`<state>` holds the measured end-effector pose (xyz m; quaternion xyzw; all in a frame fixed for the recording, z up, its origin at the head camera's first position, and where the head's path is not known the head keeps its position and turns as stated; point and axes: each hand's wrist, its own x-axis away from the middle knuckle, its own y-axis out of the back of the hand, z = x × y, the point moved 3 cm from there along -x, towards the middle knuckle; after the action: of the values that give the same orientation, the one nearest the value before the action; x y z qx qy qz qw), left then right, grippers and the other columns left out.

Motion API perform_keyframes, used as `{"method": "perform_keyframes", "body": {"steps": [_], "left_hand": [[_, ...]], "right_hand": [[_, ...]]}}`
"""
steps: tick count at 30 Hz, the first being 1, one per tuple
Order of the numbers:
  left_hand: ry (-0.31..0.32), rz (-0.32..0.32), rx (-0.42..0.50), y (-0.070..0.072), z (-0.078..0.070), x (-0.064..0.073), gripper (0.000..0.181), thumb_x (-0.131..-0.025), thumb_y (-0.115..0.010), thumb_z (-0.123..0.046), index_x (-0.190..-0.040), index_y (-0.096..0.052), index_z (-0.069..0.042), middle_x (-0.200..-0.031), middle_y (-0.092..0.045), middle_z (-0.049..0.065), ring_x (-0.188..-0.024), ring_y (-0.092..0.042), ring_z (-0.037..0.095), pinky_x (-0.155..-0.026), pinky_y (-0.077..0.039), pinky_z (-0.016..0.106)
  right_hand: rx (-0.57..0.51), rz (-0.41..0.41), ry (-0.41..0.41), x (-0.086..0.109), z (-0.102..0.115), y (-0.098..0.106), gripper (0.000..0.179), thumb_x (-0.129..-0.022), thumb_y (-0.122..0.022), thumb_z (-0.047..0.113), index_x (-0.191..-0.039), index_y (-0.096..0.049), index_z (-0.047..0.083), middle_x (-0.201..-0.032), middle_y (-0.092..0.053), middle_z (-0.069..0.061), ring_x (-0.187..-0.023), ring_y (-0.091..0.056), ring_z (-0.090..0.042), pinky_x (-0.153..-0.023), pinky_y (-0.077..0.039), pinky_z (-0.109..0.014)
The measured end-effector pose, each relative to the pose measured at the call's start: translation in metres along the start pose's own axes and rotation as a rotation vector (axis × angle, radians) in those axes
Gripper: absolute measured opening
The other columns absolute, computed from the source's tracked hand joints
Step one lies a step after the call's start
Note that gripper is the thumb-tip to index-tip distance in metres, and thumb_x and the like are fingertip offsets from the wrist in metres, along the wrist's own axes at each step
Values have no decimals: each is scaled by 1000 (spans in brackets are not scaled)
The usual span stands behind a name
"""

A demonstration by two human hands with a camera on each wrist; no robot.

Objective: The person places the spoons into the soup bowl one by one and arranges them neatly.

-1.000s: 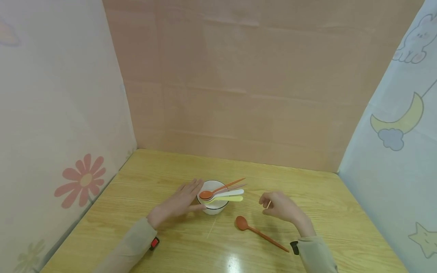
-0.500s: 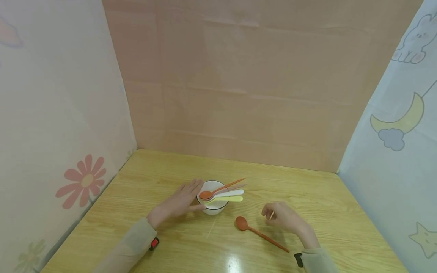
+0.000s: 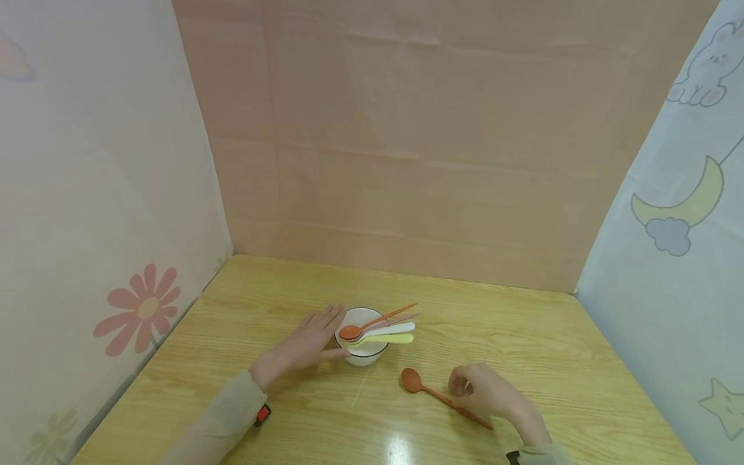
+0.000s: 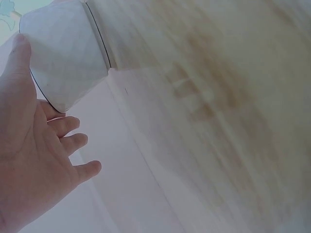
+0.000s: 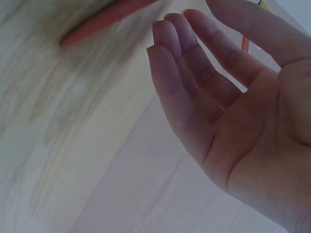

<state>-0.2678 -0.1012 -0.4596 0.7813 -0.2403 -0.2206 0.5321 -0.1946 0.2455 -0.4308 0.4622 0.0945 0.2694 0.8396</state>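
A white bowl (image 3: 361,360) with a dark rim stands on the table. Four things would be too exact, so several spoons lie in it: an orange spoon (image 3: 351,332), a pink handle (image 3: 407,318), a white handle (image 3: 401,328) and a yellow handle (image 3: 400,338) stick out rightward. My left hand (image 3: 302,342) rests against the bowl's left side, thumb and fingers spread and straight. An orange-brown spoon (image 3: 412,380) lies on the table, bowl end up-left. Over its handle hovers my right hand (image 3: 488,391), fingers loosely bent; in the right wrist view the spoon's handle (image 5: 107,22) is apart from the fingertips.
The wooden table (image 3: 279,284) is bounded by a brown backdrop (image 3: 407,161) behind and patterned white cloths at the left (image 3: 116,194) and right (image 3: 668,310). A bright reflection shows near the table's front.
My right hand has moved toward me, from right of the bowl to over the loose spoon's handle. The left hand, bowl and spoons stay where they were.
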Motion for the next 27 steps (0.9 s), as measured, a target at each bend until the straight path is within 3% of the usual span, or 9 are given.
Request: {"method": "perform_keyframes", "body": {"steps": [8,27], "left_hand": [[3,2,-8,0,0,0,89,-97,-53,-55,-158,-17,-1,-166,-17,19,-154,-17,38,-121,-21,63],[13,10,1,-1,1,0,90,-97,-50,-58,-159,-15,-3,-167,-16,17,-155,-15,37,-122,-19,61]], "right_hand": [[-52,18,-34,6,-6,-6,18,-79,-81,11,-91,-68,8,-84,-67,1,-74,-54,2,-63,-48,-17],[-117,9,-24,6,-14,-12,20,-77,-81,4,-92,-68,5,-85,-67,-1,-74,-56,-1,-63,-50,-17]]}}
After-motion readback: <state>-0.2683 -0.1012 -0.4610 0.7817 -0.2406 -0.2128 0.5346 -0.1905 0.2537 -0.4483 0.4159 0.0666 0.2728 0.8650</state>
